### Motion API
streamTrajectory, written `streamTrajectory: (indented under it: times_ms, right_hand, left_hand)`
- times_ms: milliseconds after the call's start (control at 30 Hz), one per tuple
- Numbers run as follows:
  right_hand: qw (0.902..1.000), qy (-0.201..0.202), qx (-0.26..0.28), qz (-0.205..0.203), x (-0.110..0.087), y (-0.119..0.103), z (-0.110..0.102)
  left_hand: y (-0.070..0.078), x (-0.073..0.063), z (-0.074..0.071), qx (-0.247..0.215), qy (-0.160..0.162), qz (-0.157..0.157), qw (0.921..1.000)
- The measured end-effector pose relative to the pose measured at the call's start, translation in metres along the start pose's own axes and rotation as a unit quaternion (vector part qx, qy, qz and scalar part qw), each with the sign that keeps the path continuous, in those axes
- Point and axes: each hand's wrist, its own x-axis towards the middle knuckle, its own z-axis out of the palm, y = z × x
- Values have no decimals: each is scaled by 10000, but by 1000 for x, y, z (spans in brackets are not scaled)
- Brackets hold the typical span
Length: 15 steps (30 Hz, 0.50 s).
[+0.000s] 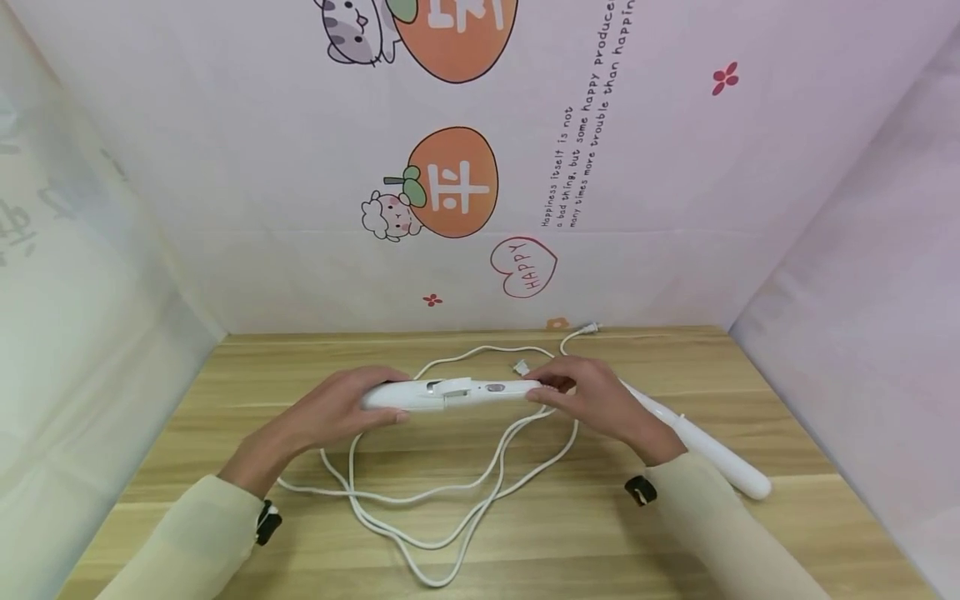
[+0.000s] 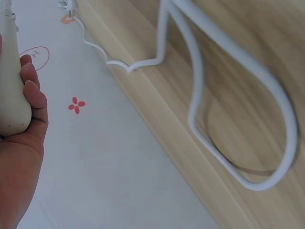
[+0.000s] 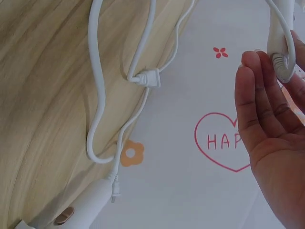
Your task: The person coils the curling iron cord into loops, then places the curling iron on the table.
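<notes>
A white corded curling iron [image 1: 420, 397] with a raised lever and a small oval grey control is held level above the table. My left hand [image 1: 341, 410] grips its thick rounded end, thumb below and fingers over the top. At the narrow end, my right hand [image 1: 592, 398] pinches the handle with thumb and fingers, where the ribbed cord sleeve [image 3: 281, 62] comes out. In the right wrist view the cord doubles back along the handle. A second, similar white curling iron [image 1: 723, 460] lies slantwise on the table, partly hidden behind the right forearm.
The white cord [image 1: 427, 546] spreads in wide loops over the wooden table [image 1: 225, 517]. One plug [image 1: 521, 367] lies behind the right hand, another plug [image 1: 591, 327] at the table's back edge. Printed cloth walls [image 1: 300, 275] enclose the back and both sides.
</notes>
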Motion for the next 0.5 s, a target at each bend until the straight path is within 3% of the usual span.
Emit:
streamTrajectory:
  times_ms: [200, 500]
  right_hand:
    - [9994, 67, 264, 225, -6, 6, -2]
    - [9871, -172, 1433, 694, -14, 10, 4]
  left_hand:
    - [6, 7, 2, -37, 31, 17, 10000]
    - [3, 3, 5, -15, 56, 49, 10000]
